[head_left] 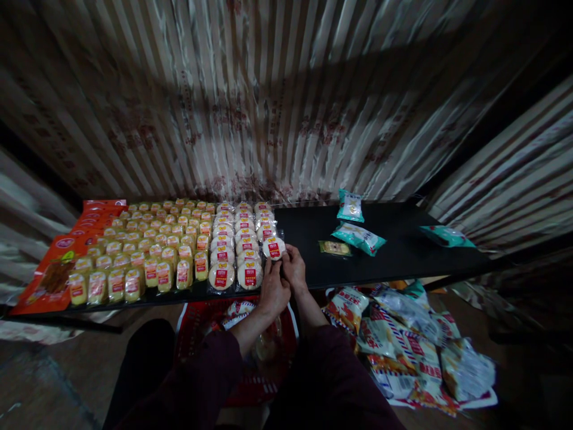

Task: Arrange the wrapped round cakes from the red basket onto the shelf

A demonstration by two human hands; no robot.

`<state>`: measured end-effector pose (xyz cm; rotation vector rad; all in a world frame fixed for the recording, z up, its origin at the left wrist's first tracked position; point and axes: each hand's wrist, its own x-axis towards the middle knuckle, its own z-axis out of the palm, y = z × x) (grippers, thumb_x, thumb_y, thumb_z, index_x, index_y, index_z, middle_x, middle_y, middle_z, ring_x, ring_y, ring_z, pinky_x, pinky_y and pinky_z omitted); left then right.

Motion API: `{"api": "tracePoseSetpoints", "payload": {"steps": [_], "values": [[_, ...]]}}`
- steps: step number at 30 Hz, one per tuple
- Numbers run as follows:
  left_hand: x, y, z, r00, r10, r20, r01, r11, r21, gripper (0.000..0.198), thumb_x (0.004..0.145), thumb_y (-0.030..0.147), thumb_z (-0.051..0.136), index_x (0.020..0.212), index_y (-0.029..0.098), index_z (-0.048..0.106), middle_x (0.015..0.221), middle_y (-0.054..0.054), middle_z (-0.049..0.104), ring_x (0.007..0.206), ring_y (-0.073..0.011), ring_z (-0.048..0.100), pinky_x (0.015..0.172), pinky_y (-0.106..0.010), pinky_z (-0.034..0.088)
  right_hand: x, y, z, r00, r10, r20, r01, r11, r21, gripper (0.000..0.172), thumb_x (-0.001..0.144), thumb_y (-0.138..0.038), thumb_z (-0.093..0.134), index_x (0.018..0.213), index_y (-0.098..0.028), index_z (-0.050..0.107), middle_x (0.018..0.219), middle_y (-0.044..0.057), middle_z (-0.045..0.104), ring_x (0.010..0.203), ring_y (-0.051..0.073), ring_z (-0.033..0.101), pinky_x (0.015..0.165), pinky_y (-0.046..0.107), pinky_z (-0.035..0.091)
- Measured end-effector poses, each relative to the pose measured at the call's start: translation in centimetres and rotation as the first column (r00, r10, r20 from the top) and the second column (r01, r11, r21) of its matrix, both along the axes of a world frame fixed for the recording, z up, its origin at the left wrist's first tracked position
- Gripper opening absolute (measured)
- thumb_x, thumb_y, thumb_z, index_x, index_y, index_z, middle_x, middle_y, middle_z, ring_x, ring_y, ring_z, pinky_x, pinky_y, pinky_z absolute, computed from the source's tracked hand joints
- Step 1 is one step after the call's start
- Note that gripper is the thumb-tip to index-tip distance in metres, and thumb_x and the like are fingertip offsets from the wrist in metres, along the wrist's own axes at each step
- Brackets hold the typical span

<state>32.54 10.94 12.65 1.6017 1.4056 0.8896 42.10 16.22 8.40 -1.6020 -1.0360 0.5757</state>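
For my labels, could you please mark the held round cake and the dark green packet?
round cake [274,248]: head view, on its red label.
dark green packet [335,248]: head view, on its middle.

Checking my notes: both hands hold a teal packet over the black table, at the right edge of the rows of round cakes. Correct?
No. The head view shows the left hand and right hand holding a round cake with a red label, not a teal packet. The teal packets lie farther right on the black table. The rest holds.
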Motion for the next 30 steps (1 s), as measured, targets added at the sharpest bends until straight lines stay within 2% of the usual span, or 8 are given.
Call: {"api": "tracePoseSetpoints", "payload": {"steps": [8, 14, 20, 25, 30], "values": [[0.1, 0.7, -0.2, 0.999, 0.025, 0.025, -0.025, 1.0, -0.006, 0.063, 0.064, -0.001, 0.049, 0.124, 0.016, 0.055, 0.145, -0.011, 0.04, 0.139, -0.0254, 0.029, 0.116, -0.04, 0.023, -0.2, 0.9, -0.3, 1.0, 0.003, 0.021, -0.003, 1.0, -0.005, 0.028, 0.077, -0.033, 0.048, 0.099, -0.021, 0.061, 0.093, 0.006, 0.07, 0.086, 0.02, 0.064, 0.083, 0.036, 0.049], [0.1, 1.0, -0.3, 1.0, -0.003, -0.008, 0.004, 1.0, 0.027, 0.061, 0.064, -0.003, 0.046, 0.123, 0.008, 0.055, 0.144, -0.018, 0.04, 0.137, -0.0275, 0.031, 0.115, -0.039, 0.025, -0.2, 1.2, -0.4, 0.997, 0.004, 0.072, -0.001, 0.999, -0.045, 0.025, 0.078, -0.031, 0.049, 0.097, -0.022, 0.06, 0.089, 0.005, 0.07, 0.083, 0.02, 0.064, 0.082, 0.035, 0.049], [0.2, 1.3, -1.0, 1.0, 0.012, 0.023, -0.012, 1.0, -0.006, 0.065, 0.063, -0.004, 0.046, 0.125, 0.012, 0.053, 0.146, -0.014, 0.037, 0.137, -0.0247, 0.032, 0.115, -0.037, 0.026, -0.4, 1.1, -0.2, 0.986, 0.001, 0.17, 0.01, 0.998, -0.068, 0.026, 0.08, -0.031, 0.046, 0.098, -0.021, 0.061, 0.088, 0.007, 0.069, 0.081, 0.021, 0.063, 0.08, 0.036, 0.047], [0.1, 1.4, -1.1, 0.999, 0.007, 0.05, -0.004, 0.998, -0.057, 0.064, 0.065, -0.003, 0.047, 0.127, 0.011, 0.052, 0.147, -0.015, 0.036, 0.138, -0.0241, 0.031, 0.116, -0.037, 0.024, -0.6, 0.8, 0.1, 0.952, -0.028, 0.304, 0.056, 0.995, -0.083, 0.026, 0.08, -0.031, 0.048, 0.098, -0.02, 0.064, 0.095, 0.009, 0.065, 0.087, 0.022, 0.059, 0.081, 0.034, 0.045], [0.0, 1.6, -1.0, 0.999, 0.0, 0.054, 0.003, 0.998, -0.057, 0.066, 0.067, -0.001, 0.048, 0.132, 0.009, 0.049, 0.148, -0.016, 0.034, 0.139, -0.0248, 0.028, 0.116, -0.038, 0.023, -0.9, 0.3, 1.2, 0.892, 0.005, 0.451, 0.108, 0.968, -0.226, 0.031, 0.084, -0.031, 0.049, 0.11, -0.022, 0.062, 0.103, 0.01, 0.06, 0.09, 0.022, 0.058, 0.077, 0.032, 0.045]]}}
